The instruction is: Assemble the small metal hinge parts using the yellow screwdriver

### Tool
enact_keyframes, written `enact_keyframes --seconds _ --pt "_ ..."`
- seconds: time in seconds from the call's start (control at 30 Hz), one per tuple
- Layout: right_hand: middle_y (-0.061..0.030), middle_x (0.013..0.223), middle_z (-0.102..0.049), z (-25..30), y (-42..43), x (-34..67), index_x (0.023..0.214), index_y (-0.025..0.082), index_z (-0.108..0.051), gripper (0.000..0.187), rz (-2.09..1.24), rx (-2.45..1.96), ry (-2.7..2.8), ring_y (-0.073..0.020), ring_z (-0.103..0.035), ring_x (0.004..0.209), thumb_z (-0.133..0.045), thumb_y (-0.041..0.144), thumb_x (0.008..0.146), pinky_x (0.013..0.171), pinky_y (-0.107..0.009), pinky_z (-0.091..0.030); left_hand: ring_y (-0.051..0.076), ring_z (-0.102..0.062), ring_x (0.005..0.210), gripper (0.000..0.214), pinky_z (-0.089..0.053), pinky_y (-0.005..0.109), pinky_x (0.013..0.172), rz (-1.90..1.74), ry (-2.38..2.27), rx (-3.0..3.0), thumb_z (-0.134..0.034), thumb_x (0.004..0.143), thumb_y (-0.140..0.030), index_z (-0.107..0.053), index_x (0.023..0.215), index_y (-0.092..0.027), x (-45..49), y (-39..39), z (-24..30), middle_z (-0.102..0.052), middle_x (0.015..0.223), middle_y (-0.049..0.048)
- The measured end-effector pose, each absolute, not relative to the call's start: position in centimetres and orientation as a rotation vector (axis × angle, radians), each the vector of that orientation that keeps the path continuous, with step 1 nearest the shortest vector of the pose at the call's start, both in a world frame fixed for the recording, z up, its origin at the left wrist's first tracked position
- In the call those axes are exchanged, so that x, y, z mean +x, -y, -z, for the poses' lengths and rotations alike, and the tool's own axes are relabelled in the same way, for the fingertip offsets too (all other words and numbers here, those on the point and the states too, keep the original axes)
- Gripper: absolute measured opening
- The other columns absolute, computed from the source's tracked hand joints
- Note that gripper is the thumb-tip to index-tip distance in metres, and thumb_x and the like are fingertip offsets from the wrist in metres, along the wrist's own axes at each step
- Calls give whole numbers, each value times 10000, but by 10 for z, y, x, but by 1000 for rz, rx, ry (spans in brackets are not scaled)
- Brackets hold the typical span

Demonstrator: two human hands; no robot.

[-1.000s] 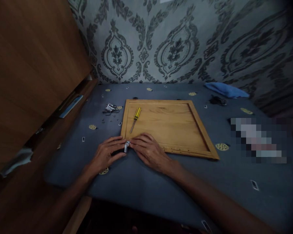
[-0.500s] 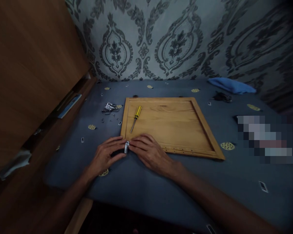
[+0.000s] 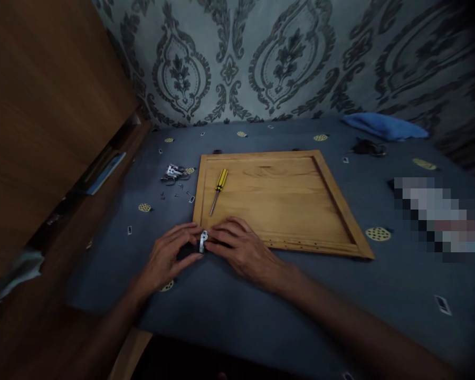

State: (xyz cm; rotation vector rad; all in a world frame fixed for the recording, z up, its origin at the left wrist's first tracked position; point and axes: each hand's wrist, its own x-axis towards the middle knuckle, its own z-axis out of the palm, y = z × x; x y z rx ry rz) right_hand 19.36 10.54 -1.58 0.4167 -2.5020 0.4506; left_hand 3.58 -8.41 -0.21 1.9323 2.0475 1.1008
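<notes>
At the near left corner of a framed wooden cabinet door, a small metal cabinet hinge is pinched between my two hands. My left hand curves around its left side, with the thumb below and the fingers above. From the other side, the fingertips of my right hand press against it, while that hand rests over the door's near edge. How the hinge sits against the wood is hidden by my fingers. A yellow-handled screwdriver lies on the left part of the door panel.
Several metal hinges are piled left of the door, with loose screws near them. A blue cloth and a dark tangled item lie at the back right. A wooden cabinet flanks the patterned bedsheet.
The view has shifted slightly. The hinge looks turned a little between my fingers, and both hands remain at the same door corner.
</notes>
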Motion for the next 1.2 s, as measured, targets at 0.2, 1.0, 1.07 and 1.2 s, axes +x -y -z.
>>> enact_keyframes --seconds 0.2,1.0,1.07,1.2 --pt "-92 1108 -764 16 -105 193 1173 191 -695 260 -475 388 2487 -236 -636 1063 -532 98 993 997 -464 -499 242 -693 1223 178 -574 413 1033 -1170 -2045 1803 -620 1027 -325 -658 1167 -222 37 87 -4 -727 1305 111" --pt "-85 1108 -769 21 -106 189 1149 228 -715 294 -545 401 2451 -224 -662 1017 -476 117 1019 907 -422 -556 230 -631 894 231 -536 346 816 -891 -2792 1716 -494 1014 -234 -724 1023 -216 -73 71 23 -665 911 57" --pt "-91 1119 -767 20 -106 190 1157 222 -716 294 -533 405 2463 -228 -656 1032 -483 114 1014 917 -423 -552 235 -622 892 228 -527 347 805 -846 -2799 1735 -498 1020 -254 -722 991 -222 -75 71 23 -659 905 59" --pt "-94 1110 -767 21 -106 190 1154 207 -723 281 -514 406 2458 -227 -652 1038 -488 129 1022 923 -412 -551 233 -619 860 256 -510 335 777 -779 -2806 1758 -486 1040 -292 -676 885 -219 -77 72 23 -646 881 59"
